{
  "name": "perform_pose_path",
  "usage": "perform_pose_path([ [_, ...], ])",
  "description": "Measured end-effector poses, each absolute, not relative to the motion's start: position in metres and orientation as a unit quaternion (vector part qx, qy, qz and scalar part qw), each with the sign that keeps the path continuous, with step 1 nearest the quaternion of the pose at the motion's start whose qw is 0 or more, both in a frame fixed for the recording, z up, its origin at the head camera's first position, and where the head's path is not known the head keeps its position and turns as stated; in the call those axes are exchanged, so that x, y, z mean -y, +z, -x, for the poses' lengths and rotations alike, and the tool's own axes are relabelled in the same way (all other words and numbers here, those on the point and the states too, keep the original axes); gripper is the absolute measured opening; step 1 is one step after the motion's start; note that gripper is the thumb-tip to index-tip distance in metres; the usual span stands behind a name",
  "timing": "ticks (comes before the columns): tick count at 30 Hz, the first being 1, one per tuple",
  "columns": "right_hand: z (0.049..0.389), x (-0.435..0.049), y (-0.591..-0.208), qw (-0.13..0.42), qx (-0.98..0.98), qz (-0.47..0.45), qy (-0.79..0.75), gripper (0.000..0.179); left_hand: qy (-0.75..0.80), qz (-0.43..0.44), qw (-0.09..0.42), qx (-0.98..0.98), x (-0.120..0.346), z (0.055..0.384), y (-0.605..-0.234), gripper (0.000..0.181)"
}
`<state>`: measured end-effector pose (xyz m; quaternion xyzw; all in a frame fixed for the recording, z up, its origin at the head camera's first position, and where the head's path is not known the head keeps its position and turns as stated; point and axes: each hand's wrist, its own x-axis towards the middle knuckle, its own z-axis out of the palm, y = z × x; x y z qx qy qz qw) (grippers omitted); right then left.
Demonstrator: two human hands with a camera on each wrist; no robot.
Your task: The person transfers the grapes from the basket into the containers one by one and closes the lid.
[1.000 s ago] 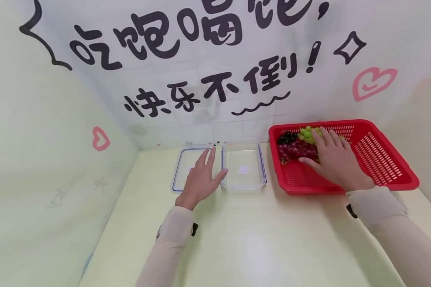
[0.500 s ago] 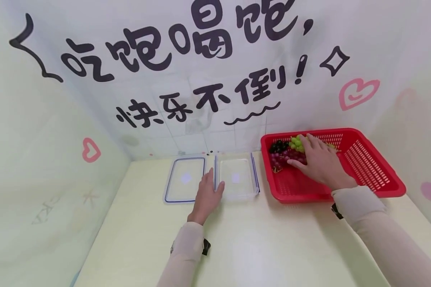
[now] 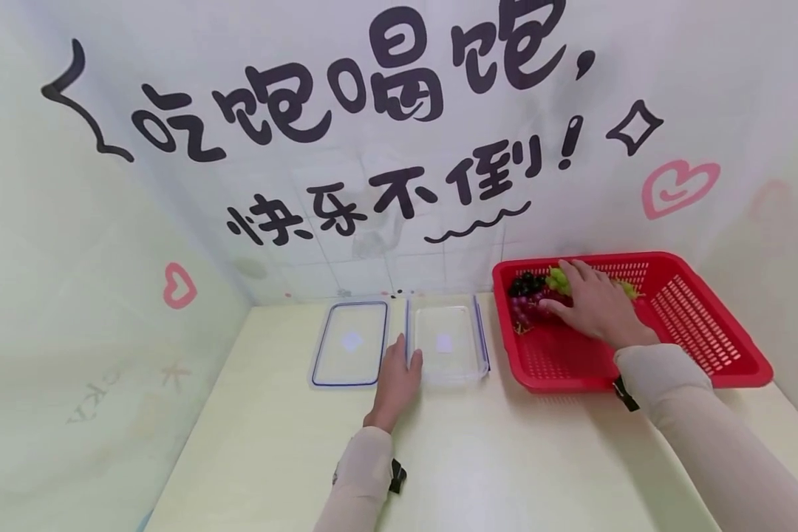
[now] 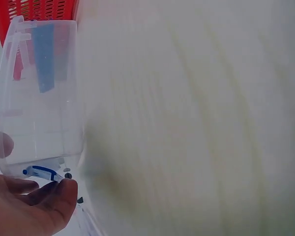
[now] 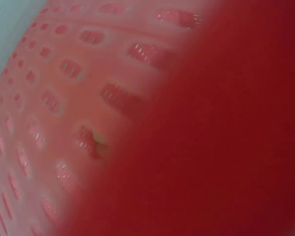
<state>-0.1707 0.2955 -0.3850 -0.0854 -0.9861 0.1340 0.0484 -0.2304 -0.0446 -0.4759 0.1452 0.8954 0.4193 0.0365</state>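
Note:
In the head view my left hand (image 3: 397,384) is at the front left corner of a clear plastic container (image 3: 455,369), its fingers along the outside and the thumb on the inner side of the left wall. Up close in the left wrist view, a fingertip (image 4: 66,189) lies beside the container's blue-edged clip (image 4: 42,172). My right hand (image 3: 601,307) reaches into a red basket (image 3: 705,369), covering grapes. Green grapes (image 3: 558,281), dark red grapes (image 3: 524,310) and black grapes (image 3: 527,284) show around it; its fingertips are hidden, so I cannot tell whether it grips any.
A clear lid with a blue seal (image 3: 349,343) lies flat left of the container. Behind everything stands a white wall (image 3: 372,148) with black lettering. The basket's wall (image 5: 211,147) fills most of the right wrist view. All stands on a pale table (image 3: 472,458).
My left hand has moved from over the lid, down and right, to the container's left side. My right hand has shifted slightly left over the grapes. The head view has also shifted.

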Motion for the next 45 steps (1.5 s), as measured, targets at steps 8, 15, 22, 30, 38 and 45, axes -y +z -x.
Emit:
perform_pose_path([
  [8, 0.182, -0.296, -0.370, 0.048, 0.985, 0.081, 0.145, 0.090, 0.448, -0.141, 0.018, -0.883, 0.050, 0.230, -0.477, 0.055],
  [15, 0.190, -0.294, -0.357, 0.053, 0.983, 0.081, 0.157, 0.091, 0.455, -0.140, 0.018, -0.879, 0.051, 0.235, -0.473, 0.053],
  [22, 0.195, -0.296, -0.356, 0.031, 0.984, 0.077, 0.160, 0.095, 0.460, -0.136, 0.069, -0.875, 0.054, 0.239, -0.469, 0.061],
  [30, 0.197, -0.302, -0.365, 0.003, 0.983, 0.083, 0.165, 0.096, 0.471, -0.138, 0.092, -0.867, 0.051, 0.244, -0.470, 0.058],
  [38, 0.198, -0.309, -0.377, -0.010, 0.983, 0.087, 0.162, 0.092, 0.475, -0.145, 0.097, -0.863, 0.046, 0.241, -0.475, 0.053],
  [45, 0.201, -0.316, -0.381, -0.030, 0.982, 0.088, 0.167, 0.090, 0.470, -0.153, 0.088, -0.865, 0.043, 0.242, -0.475, 0.051],
])
